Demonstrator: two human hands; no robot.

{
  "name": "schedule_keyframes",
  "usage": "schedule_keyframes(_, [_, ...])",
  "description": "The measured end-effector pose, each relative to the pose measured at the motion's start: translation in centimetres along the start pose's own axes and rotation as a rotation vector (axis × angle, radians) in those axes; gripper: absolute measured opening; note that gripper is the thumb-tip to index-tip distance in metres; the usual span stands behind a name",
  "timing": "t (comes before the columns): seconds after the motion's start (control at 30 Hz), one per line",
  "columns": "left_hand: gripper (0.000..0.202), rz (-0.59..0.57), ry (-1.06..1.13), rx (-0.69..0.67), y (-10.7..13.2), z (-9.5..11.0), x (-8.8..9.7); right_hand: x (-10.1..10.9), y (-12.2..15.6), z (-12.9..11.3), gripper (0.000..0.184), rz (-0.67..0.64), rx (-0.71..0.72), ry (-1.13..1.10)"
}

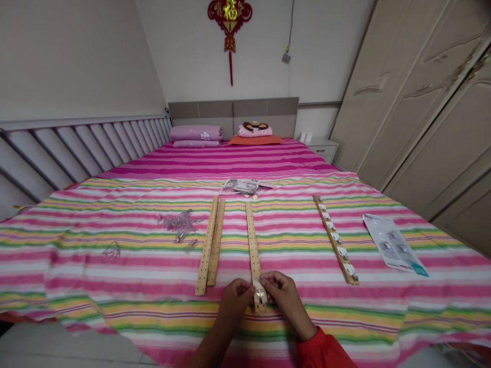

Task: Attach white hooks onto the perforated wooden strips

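On the striped bedspread (115, 276) lies a long perforated wooden strip (252, 240), running away from me. Both hands meet at its near end. My left hand (235, 296) and my right hand (282, 292) pinch a small white and metal hook piece (260, 295) against that end. Left of it lie two more perforated wooden strips (210, 245) side by side. To the right, another strip (335, 244) carries several white hooks.
A clear plastic wrapper (180, 224) lies left of the strips, opened packaging (245, 186) beyond them, and a printed package (395, 243) at the right. Pillows (196, 134) rest at the headboard. A wardrobe (429, 102) stands along the right; a railing (76, 148) runs along the left.
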State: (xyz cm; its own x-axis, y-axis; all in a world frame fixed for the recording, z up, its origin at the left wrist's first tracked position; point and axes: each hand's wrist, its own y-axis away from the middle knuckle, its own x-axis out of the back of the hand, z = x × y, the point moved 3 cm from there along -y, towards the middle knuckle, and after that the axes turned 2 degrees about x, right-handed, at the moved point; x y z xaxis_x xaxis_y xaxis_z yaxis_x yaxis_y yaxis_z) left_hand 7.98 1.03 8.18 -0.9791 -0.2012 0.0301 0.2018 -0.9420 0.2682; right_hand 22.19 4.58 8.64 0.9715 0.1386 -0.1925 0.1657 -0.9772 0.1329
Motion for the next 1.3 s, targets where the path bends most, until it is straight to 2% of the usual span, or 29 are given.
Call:
schedule_keyframes(0.37, [0.024, 0.014, -0.009, 0.015, -0.1, -0.1, 0.0, 0.0, -0.2, 0.6, 0.049, 0.011, -0.009, -0.001])
schedule_keyframes(0.73, [0.021, 0.082, -0.109, -0.022, 0.1, -0.4, -0.1, -0.1, -0.2, 1.0, 0.053, 0.051, 0.064, 0.001])
schedule_keyframes(0.87, [0.027, 0.045, -0.056, -0.018, 0.1, -0.5, -0.4, -0.2, 0.3, 0.9, 0.048, 0.064, 0.084, 0.064])
schedule_keyframes(0.97, [0.038, 0.011, -0.052, 0.034, -0.3, -0.6, -0.7, -0.3, 0.8, 0.8, 0.047, 0.111, 0.108, 0.185])
schedule_keyframes(1.1, [0.044, 0.032, -0.174, 0.046, -0.8, -0.4, -1.3, -0.7, 0.9, 0.7, 0.053, 0.145, 0.083, 0.296])
schedule_keyframes(1.3, [0.033, 0.122, -0.429, -0.037, -0.4, 0.0, -2.0, -1.4, 0.7, 1.3, 0.052, 0.201, 0.087, 0.376])
